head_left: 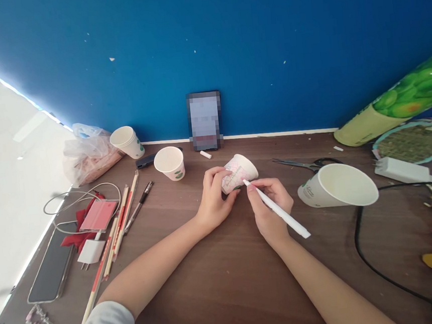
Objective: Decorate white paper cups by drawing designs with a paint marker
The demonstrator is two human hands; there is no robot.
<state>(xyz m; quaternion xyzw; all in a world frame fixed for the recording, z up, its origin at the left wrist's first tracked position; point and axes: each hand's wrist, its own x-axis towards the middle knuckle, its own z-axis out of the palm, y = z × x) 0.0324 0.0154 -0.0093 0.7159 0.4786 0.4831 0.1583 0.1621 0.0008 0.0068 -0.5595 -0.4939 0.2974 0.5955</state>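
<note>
A paper cup (247, 168) lies tilted on its side on the brown table, its printed wall marked with pink. My left hand (216, 198) is closed round the base end of this cup and steadies it. In my right hand (269, 205) is a white marker pen (281, 212), gripped like a pencil, its pink tip at the cup's wall. The pen's back end points down to the right. A small white pen cap (205, 154) lies on the table behind the cup.
Paper cups (169, 164) stand to the left, a larger cup (339, 186) to the right near scissors (303, 163). A phone (205, 120) leans on the blue wall. Chopsticks (112, 234), a pen (139, 207), a charger (92, 250) and another phone (51, 267) lie left. A black cable (363, 250) runs right.
</note>
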